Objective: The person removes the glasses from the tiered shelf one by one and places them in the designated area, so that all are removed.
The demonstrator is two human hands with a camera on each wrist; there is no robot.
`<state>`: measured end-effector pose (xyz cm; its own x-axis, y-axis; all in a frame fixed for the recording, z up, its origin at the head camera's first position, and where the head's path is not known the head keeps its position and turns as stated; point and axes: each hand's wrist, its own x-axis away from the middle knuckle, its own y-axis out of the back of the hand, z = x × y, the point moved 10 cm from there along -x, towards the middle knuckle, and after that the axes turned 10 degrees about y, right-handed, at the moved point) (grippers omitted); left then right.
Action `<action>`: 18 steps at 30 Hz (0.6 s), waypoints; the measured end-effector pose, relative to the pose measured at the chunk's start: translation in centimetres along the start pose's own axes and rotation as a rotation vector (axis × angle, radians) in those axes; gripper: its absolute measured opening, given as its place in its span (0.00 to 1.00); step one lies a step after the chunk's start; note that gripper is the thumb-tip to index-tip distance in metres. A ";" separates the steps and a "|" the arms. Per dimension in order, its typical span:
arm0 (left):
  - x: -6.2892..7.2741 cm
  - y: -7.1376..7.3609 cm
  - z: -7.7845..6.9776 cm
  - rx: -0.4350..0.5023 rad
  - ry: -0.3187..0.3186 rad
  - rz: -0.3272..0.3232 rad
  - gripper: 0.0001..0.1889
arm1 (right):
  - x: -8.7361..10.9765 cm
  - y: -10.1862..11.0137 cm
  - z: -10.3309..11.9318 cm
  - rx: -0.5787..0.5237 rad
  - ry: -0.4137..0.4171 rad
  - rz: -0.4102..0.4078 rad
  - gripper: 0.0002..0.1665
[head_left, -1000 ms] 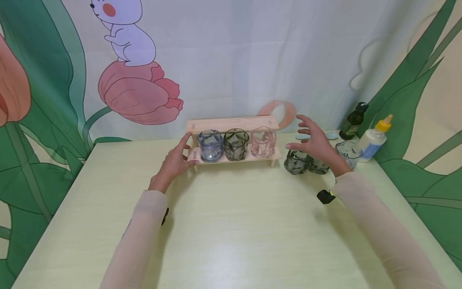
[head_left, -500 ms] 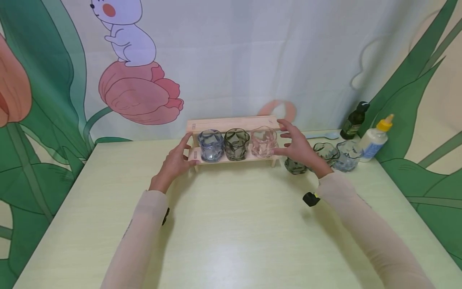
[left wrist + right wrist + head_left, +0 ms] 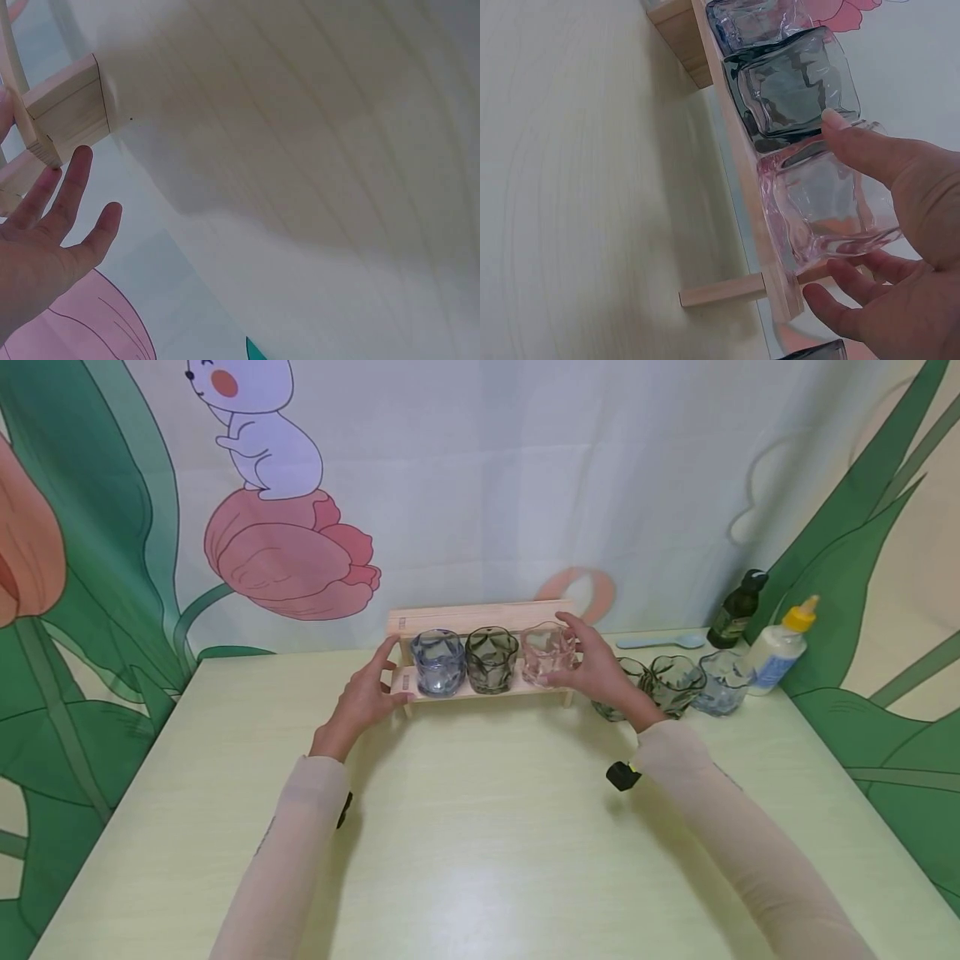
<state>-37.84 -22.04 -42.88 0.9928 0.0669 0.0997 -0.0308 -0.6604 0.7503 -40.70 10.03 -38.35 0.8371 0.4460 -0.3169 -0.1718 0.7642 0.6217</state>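
A two-step wooden rack (image 3: 480,617) bears a row of three wavy-rimmed glasses on its lower step. They are a blue glass (image 3: 438,664), a grey glass (image 3: 491,662) and a pink glass (image 3: 542,660). My left hand (image 3: 358,703) holds the rack's left end, thumb at the front of the lower step. In the left wrist view its fingertips meet the wood. At the right end, my right hand (image 3: 596,672) is spread around the pink glass. The right wrist view shows its thumb (image 3: 866,150) over the rim side and its other fingers (image 3: 847,277) along the opposite side.
Right of the rack stand two more grey glasses (image 3: 673,681) and a second blue glass (image 3: 722,685). Behind them lie a light blue spoon (image 3: 663,642), a dark bottle (image 3: 738,610) and a white bottle with a yellow cap (image 3: 776,647). A printed curtain (image 3: 465,510) hangs behind the table (image 3: 465,827).
My right hand has moved left from above the loose grey glasses to the pink glass, uncovering those glasses and the spoon. The left hand has stayed at the rack's left end.
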 end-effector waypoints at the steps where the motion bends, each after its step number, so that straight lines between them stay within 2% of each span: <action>1: 0.0 0.0 0.0 0.001 0.001 -0.001 0.54 | -0.1 0.0 0.0 0.005 -0.003 -0.005 0.59; 18: 0.0 0.0 -0.1 0.004 -0.001 0.002 0.53 | -0.9 -0.8 -0.2 0.097 0.017 -0.026 0.59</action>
<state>-37.86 -21.99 -42.80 0.9928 0.0651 0.1006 -0.0323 -0.6633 0.7476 -41.42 9.10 -38.75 0.8315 0.4347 -0.3458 -0.0977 0.7272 0.6794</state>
